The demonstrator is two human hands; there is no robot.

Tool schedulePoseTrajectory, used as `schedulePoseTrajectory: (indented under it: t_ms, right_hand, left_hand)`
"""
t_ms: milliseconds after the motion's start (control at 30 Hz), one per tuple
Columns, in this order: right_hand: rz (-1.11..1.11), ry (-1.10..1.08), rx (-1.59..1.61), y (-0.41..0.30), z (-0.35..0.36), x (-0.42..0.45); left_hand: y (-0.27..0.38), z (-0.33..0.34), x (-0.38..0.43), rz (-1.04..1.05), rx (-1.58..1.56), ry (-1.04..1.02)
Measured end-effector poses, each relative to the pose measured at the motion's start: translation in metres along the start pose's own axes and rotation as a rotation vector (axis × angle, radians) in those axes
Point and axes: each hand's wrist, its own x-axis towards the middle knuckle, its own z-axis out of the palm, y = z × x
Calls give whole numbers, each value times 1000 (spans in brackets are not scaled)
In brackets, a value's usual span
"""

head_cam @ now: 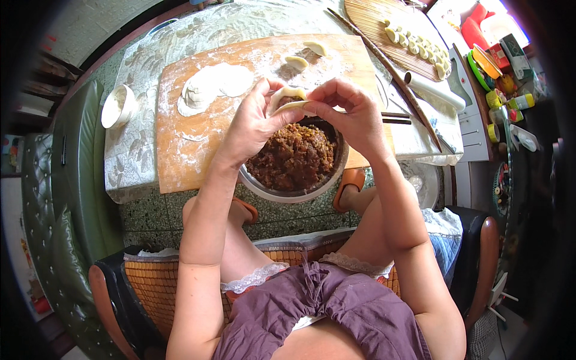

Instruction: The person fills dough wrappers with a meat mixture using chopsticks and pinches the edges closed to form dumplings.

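Observation:
Both my hands hold one dumpling [288,100], its dough wrapper folded part way around brown filling that still shows in the gap. My left hand [258,121] cups its left side, thumb along the near edge. The fingers and thumb of my right hand [348,110] pinch the wrapper's right end. Just below my hands, a metal bowl [297,196] is heaped with brown minced filling [297,157]. Two folded dumplings, a nearer one [297,63] and a farther one [316,48], lie on the floured wooden board [180,166]. Round dough wrappers [202,90] are piled at its left.
A small white bowl [118,107] with flour stands left of the board. Right of it lie a long wooden stick [391,67], chopsticks [396,118] and a white roll [434,91]. Rows of dumplings [418,47] sit on a slatted tray [373,18] at the far right.

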Motion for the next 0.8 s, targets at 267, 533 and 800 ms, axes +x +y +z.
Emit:
schedulePoseTrajectory:
  t_ms: [267, 533, 800]
  right_hand:
    - [-62, -43, -133, 1, -4, 0]
    - [-90, -38, -212, -6, -1, 0]
    - [-196, -6, -327, -2, -1, 0]
  left_hand:
    - [0, -2, 0, -54, -8, 1]
    - [-4, -6, 0, -29, 50, 19]
    - [-1, -6, 0, -62, 50, 42]
